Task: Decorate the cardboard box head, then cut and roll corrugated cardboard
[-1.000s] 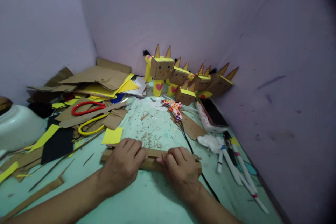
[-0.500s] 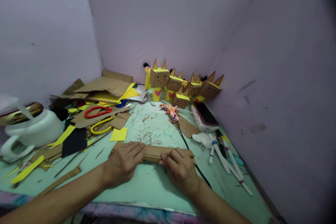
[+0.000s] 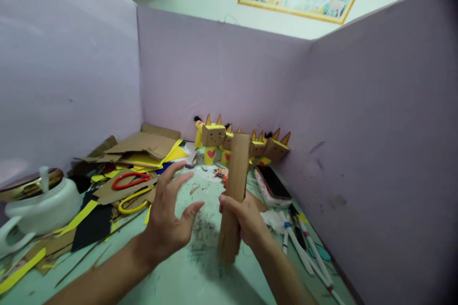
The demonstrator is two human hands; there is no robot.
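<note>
My right hand (image 3: 246, 217) is wrapped round a long folded strip of brown cardboard (image 3: 238, 167) and holds it nearly upright above the table. The strip's lower end is a little blurred. To its left, my left hand (image 3: 171, 214) is raised with fingers spread and nothing in it. Behind the strip stand several cardboard and yellow paper figures (image 3: 213, 136) with pointed horns, some partly hidden by it. A patterned glue gun (image 3: 221, 173) shows only in part behind the cardboard.
On the left lie cardboard sheets (image 3: 141, 144), red-handled scissors (image 3: 130, 180), yellow-handled scissors (image 3: 134, 201) and a white pot (image 3: 43, 207). At right are a phone (image 3: 274, 182) on a white box and several markers (image 3: 298, 250). Lilac panels (image 3: 222, 76) enclose the table.
The cardboard strip was lying flat under both hands; now it is lifted and turned upright in my right hand. My left hand has let go and risen. The view has tilted up.
</note>
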